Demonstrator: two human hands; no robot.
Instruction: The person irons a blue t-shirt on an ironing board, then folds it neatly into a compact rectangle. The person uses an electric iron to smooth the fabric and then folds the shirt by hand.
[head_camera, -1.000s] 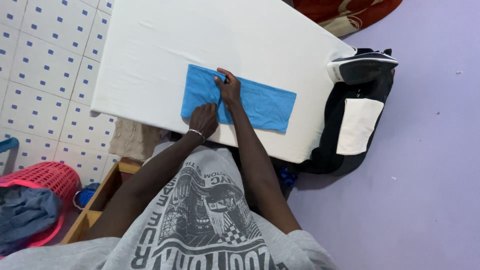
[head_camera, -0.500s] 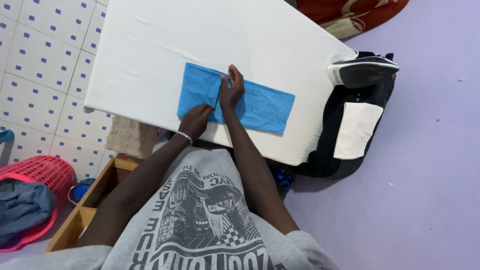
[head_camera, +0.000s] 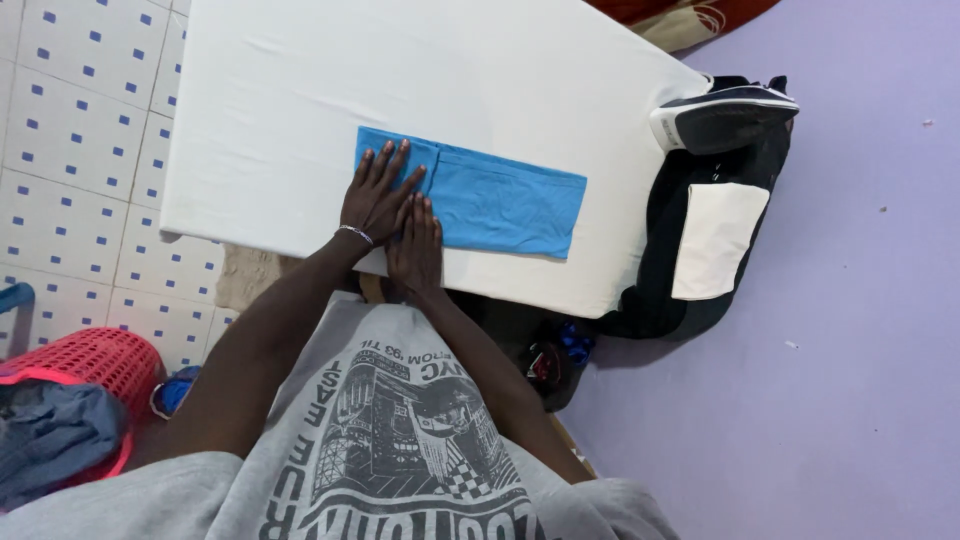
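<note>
A folded blue cloth (head_camera: 500, 205) lies as a long strip near the front edge of a white padded board (head_camera: 420, 80). My left hand (head_camera: 376, 193) rests flat, fingers spread, on the cloth's left end. My right hand (head_camera: 417, 243) lies flat beside it on the cloth's near edge, fingers together. Neither hand holds anything. A bracelet circles my left wrist.
An iron (head_camera: 722, 118) stands at the board's right end, over a black cloth (head_camera: 680, 290) with a white patch (head_camera: 718, 238). A red basket (head_camera: 85, 365) with dark clothes sits at lower left on the tiled floor. Purple floor lies to the right.
Both hands have slid left and down along the blue cloth and now lie flat on its left end. Earlier they pinched a fold near the middle.
</note>
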